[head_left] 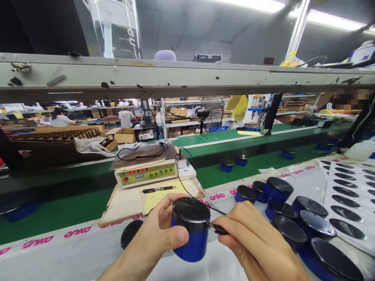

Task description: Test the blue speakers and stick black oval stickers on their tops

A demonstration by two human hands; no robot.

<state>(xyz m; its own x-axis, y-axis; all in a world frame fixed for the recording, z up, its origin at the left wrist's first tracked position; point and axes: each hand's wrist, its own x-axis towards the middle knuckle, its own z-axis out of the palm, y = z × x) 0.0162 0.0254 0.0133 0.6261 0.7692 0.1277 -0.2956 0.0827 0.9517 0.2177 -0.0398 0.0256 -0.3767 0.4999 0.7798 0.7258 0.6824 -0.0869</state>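
My left hand (pixel 164 230) is wrapped round a blue cylinder with a glossy black top (pixel 191 234), held upright above the white table covering. My right hand (pixel 252 238) pinches a black plug (pixel 219 229) on a cable. The plug's metal tip meets the cylinder's right side, just below the black top; how far it goes in cannot be made out. The cable runs back to the left, towards a tester box with red and green lights (pixel 146 174).
Several blue cylinders with black tops (pixel 289 230) stand at the right, beside sheets of black oval stickers (pixel 345 201). A pen (pixel 159 189) lies on yellow paper. Behind runs a green conveyor (pixel 205 180) carrying more cylinders. A metal shelf beam (pixel 187 76) crosses overhead.
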